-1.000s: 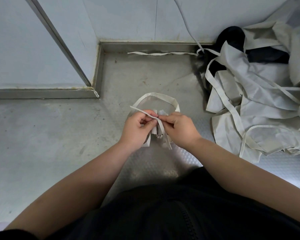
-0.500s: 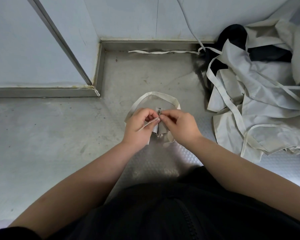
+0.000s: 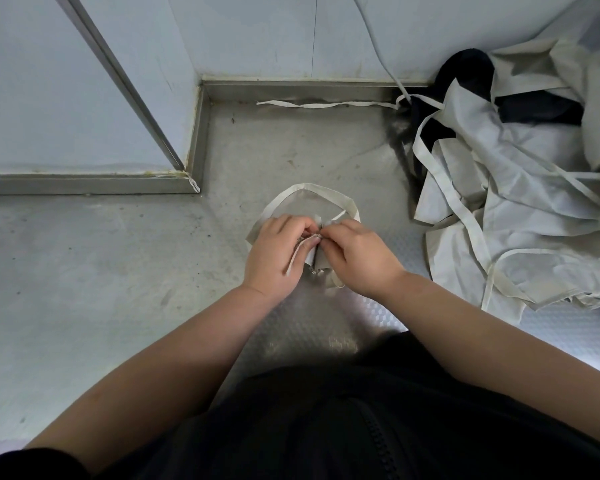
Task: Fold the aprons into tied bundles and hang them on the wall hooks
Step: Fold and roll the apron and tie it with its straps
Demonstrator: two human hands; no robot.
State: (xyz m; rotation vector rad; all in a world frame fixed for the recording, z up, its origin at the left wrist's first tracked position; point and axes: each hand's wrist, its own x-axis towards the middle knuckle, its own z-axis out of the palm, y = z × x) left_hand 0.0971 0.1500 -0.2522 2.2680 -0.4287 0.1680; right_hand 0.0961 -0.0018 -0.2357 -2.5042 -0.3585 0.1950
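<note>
Left hand (image 3: 274, 254), right hand (image 3: 358, 258) on bundle (image 3: 316, 265)

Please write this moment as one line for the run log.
step: tying bundle | left hand: pinches strap | right hand: pinches strap | loop: above hands | pile: at right, unfolded

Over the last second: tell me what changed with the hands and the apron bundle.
The tie strap that stuck out left of the left hand has been drawn in and now runs down beside its thumb. That hand and the right hand still pinch the strap over the apron bundle, now closer together. The loop and the apron pile stayed put.
</note>
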